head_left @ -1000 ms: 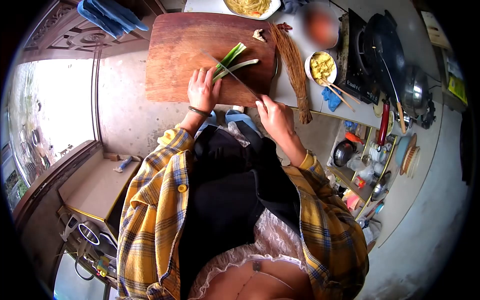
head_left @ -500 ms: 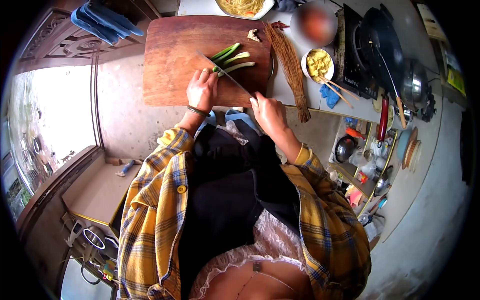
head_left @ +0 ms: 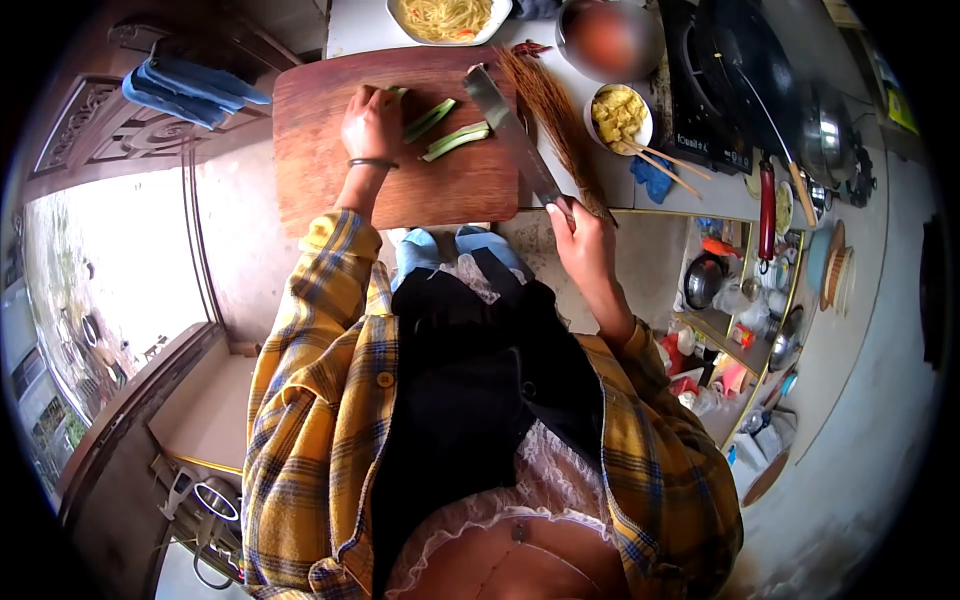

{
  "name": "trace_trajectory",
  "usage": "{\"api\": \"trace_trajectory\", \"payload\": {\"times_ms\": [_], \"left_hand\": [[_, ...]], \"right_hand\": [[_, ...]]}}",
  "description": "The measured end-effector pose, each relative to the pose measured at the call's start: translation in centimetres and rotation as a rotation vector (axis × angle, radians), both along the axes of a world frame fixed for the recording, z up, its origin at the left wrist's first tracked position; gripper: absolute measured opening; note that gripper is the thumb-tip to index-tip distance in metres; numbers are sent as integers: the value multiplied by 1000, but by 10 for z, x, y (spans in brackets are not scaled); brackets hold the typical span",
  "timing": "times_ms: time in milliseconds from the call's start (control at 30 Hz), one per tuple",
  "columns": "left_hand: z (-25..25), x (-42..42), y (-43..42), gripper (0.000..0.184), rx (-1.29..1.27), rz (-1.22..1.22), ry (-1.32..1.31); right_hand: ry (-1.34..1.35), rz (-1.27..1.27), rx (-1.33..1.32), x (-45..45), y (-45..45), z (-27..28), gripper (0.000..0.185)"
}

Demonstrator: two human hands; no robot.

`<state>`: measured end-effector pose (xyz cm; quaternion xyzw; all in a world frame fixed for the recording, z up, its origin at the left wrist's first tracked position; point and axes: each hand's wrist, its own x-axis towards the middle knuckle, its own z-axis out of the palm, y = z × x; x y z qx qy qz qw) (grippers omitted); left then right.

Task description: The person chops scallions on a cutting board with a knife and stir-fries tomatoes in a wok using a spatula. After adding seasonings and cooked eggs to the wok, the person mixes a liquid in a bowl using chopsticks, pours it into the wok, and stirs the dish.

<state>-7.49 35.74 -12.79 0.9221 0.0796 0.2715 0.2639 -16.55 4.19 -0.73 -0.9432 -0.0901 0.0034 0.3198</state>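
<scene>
My right hand point(head_left: 585, 243) is closed round the handle of a kitchen knife point(head_left: 512, 135). Its wide blade slants up and left, over the right edge of the wooden cutting board point(head_left: 325, 175). On the left half of the board my left hand point(head_left: 371, 126) is closed, fingers curled down at a green stalk point(head_left: 398, 91) that shows only partly beside them. Right of that hand lie a green stalk piece point(head_left: 430, 120) and paler split green stalks point(head_left: 457, 141). A small piece near the blade's tip is mostly covered.
Behind the board stands a dish of noodle-like strips point(head_left: 445, 18). To the right are a straw whisk broom point(head_left: 550, 110), a blurred bowl point(head_left: 610, 40), a bowl of yellow food point(head_left: 619, 113) with chopsticks point(head_left: 665, 165), a blue cloth point(head_left: 653, 178), a cooker point(head_left: 710, 140) and a wok point(head_left: 750, 80).
The knife has left the stalks and moved right, its blade now raised over the board's edge. My left hand has shifted left and away. The stalks lie in a different arrangement.
</scene>
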Motion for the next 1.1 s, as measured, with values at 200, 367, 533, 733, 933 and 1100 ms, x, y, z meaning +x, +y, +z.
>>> {"api": "trace_trajectory", "payload": {"times_ms": [200, 367, 533, 733, 933, 1100], "left_hand": [[13, -10, -58, 9, -64, -192, -19], [23, -44, -79, 34, -22, -175, 3], [22, -65, -77, 45, -30, -207, 45], [26, -73, -75, 47, -65, -154, 68], [22, -75, -66, 45, -51, -163, 57], [20, -71, -62, 37, -65, -235, 65]], "right_hand": [[68, 20, -235, 11, -8, -20, 26], [121, 28, -212, 13, 10, -19, 29], [131, 113, -252, 11, 23, -18, 28], [83, 150, -234, 16, 27, -9, 27], [96, 207, -230, 12, 30, 9, 24], [122, 209, -328, 10, 37, 5, 21]]}}
